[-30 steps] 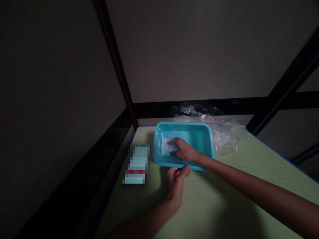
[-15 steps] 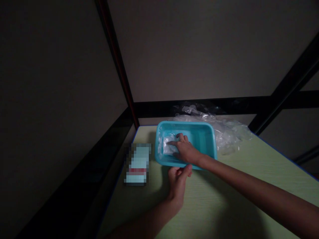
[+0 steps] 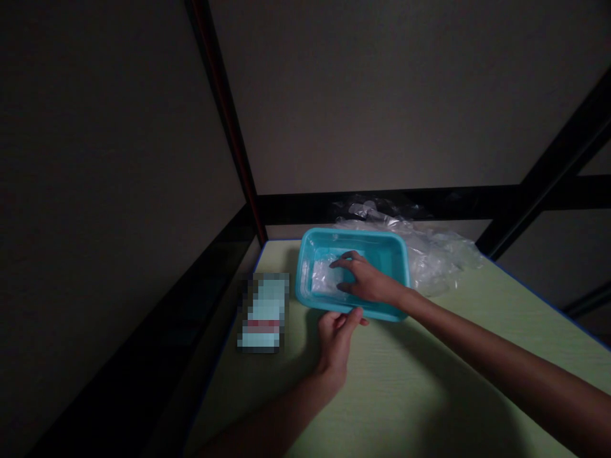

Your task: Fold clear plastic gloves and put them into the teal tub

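A turquoise plastic basin (image 3: pixel 353 234), rectangular with rounded corners, stands on the pale green table. Inside it, on the left of the bottom, lies a clear, crinkled plastic packet (image 3: pixel 324 273); what it contains I cannot make out. My right hand (image 3: pixel 365 277) reaches into the basin from the right, fingers apart and curved over the packet's right side, with no hold on it visible. At the near rim, my left hand (image 3: pixel 338 337) grips the basin, thumb on the edge and the other fingers bent below it.
A blurred-out flat, light object with a red band (image 3: pixel 265 312) lies left of the basin. Crumpled clear plastic wrapping (image 3: pixel 439 254) spreads behind and to the right. Dark-framed walls (image 3: pixel 382 114) rise behind and beside the table (image 3: pixel 410 394).
My right hand has drawn a little to the right off the packet, and its fingers have spread. The basin has shifted slightly left and away, my left hand still at its rim.
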The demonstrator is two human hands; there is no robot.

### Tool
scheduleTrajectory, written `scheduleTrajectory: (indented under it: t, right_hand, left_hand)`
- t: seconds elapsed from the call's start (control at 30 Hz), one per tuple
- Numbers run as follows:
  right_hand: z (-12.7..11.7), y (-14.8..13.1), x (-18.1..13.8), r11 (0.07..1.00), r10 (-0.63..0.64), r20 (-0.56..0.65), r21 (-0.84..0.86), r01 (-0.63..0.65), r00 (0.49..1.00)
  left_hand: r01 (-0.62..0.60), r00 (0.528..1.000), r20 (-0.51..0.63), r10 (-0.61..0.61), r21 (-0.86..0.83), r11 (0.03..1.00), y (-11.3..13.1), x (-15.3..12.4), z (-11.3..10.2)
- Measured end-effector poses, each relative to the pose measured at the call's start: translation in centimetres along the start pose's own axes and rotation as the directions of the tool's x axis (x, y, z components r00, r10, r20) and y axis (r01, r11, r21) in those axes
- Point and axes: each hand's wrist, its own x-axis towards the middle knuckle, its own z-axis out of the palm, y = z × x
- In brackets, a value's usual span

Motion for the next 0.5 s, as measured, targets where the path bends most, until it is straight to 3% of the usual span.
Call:
scheduleTrajectory:
  t: [0.13,0.27,0.4,0.5]
  right_hand:
    - [-0.7,0.6,-0.9,0.988,-0.017,-0.079,0.151,0.029,0.997]
    - [-1.9,0.1,-3.0,0.901,-0.08,-0.285,0.388,0.191,0.955]
    - [-3.1,-0.9,-5.9,0.792,-0.085,-0.555,0.466,0.394,0.827]
    - [-3.0,-0.9,-7.6,0.781,-0.038,-0.713,0.416,0.466,0.701]
  left_hand:
    - [-0.029,1.0,0.006,0.029,0.005,1.0,0.7,0.4,0.0]
    - [-0.063,0.997,0.04,0.062,0.016,0.998,1.3,0.6,0.0]
    - [-0.104,0.994,0.041,0.104,-0.001,0.995,1.9,1.0,-0.1]
    - [-0.127,0.992,0.003,0.127,0.036,0.991,2.7,1.6,-0.4]
